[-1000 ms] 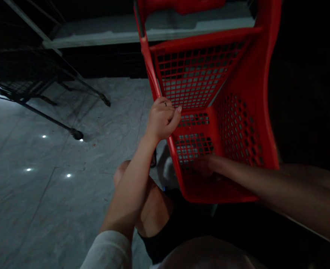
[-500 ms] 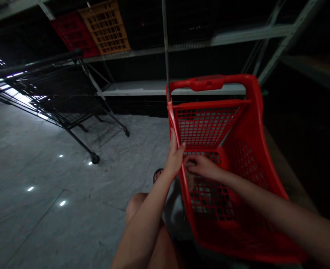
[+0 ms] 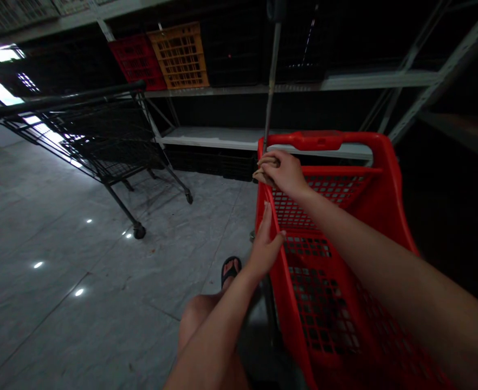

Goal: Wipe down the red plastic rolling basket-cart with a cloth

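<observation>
R hand (image 3: 285,170) clenched on a crumpled tan cloth (image 3: 264,176), pinched btwn thumb & bent fingers; cloth at the far L corner of a red plastic shopping basket (image 3: 385,195), pressed up against the top of its L rim, just beside where a gray metal rod (image 3: 272,81) rises. Whether cloth touches the rod too: can't tell. L hand (image 3: 263,246) is on the same rim, nearer the wearer, below the R hand & apart from it: fingers straight along the outer side, thumb over the inner side, so it has a light hold on the basket edge. Basket stands upright to the R of the wearer's leg, far end w/ molded handle (image 3: 320,141) toward the rack; mesh panel under handle, grid bottom visible, near end dark. R forearm crosses over the basket opening. Wearer's foot in black flip-flop (image 3: 231,270) on gray tile floor (image 3: 112,309), L of basket. Farther L, well apart, a black wire shopping cart (image 3: 111,138) on casters. Bkgd: metal shelving rack (image 3: 214,140), w/ dark red crate (image 3: 139,62) & orange crate (image 3: 180,57) side by side on upper shelf. Lighting v. dim; R side mostly too dark to read.
</observation>
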### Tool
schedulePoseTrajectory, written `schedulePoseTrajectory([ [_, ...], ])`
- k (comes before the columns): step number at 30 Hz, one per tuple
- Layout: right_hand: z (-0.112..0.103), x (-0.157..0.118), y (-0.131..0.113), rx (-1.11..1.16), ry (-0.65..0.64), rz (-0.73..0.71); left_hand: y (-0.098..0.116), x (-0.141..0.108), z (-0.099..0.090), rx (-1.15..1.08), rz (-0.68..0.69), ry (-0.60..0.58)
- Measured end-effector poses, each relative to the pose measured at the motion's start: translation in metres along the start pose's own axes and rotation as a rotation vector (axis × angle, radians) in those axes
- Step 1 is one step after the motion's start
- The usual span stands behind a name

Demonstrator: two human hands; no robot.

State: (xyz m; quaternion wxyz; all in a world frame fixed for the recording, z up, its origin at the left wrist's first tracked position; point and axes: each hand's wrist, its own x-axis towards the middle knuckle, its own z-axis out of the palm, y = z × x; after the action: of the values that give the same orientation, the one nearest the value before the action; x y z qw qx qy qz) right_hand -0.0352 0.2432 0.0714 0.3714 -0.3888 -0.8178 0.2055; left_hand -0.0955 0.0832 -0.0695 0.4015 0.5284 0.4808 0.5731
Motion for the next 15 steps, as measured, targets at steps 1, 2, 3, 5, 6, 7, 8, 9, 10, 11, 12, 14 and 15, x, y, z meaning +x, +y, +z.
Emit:
schedulePoseTrajectory([
  [1, 0.001, -0.002, 0.006, 0.033, -0.002, -0.038, 0.002, -0.001, 0.003, 0.0, 0.021, 0.019],
  [2, 0.001, -0.005, 0.012, 0.072, -0.01, -0.075, 0.005, -0.001, 0.005, -0.007, 0.034, 0.042],
  [3, 0.0, -0.01, 0.018, 0.114, -0.024, -0.108, 0.007, -0.002, 0.007, -0.022, 0.04, 0.068],
  [5, -0.003, -0.022, 0.028, 0.196, -0.062, -0.142, 0.013, -0.002, 0.01, -0.062, 0.038, 0.108],
  [6, -0.006, -0.03, 0.03, 0.229, -0.087, -0.142, 0.015, -0.002, 0.011, -0.084, 0.031, 0.124],
  [7, -0.007, -0.039, 0.032, 0.255, -0.107, -0.138, 0.016, -0.002, 0.011, -0.109, 0.014, 0.144],
  [8, -0.008, -0.05, 0.032, 0.275, -0.121, -0.134, 0.017, -0.001, 0.011, -0.142, -0.012, 0.166],
  [9, -0.008, -0.062, 0.032, 0.291, -0.122, -0.13, 0.018, -0.001, 0.01, -0.19, -0.04, 0.188],
  [10, -0.007, -0.076, 0.032, 0.302, -0.104, -0.122, 0.019, 0.0, 0.008, -0.26, -0.065, 0.208],
  [11, -0.005, -0.093, 0.032, 0.31, -0.069, -0.106, 0.021, 0.001, 0.006, -0.347, -0.085, 0.222],
  [12, -0.002, -0.11, 0.032, 0.316, -0.026, -0.078, 0.022, 0.002, 0.003, -0.442, -0.096, 0.229],
  [14, 0.002, -0.151, 0.033, 0.32, 0.03, 0.003, 0.025, 0.003, -0.003, -0.609, -0.109, 0.229],
  [15, 0.002, -0.172, 0.033, 0.319, 0.024, 0.045, 0.026, 0.004, -0.005, -0.663, -0.119, 0.233],
])
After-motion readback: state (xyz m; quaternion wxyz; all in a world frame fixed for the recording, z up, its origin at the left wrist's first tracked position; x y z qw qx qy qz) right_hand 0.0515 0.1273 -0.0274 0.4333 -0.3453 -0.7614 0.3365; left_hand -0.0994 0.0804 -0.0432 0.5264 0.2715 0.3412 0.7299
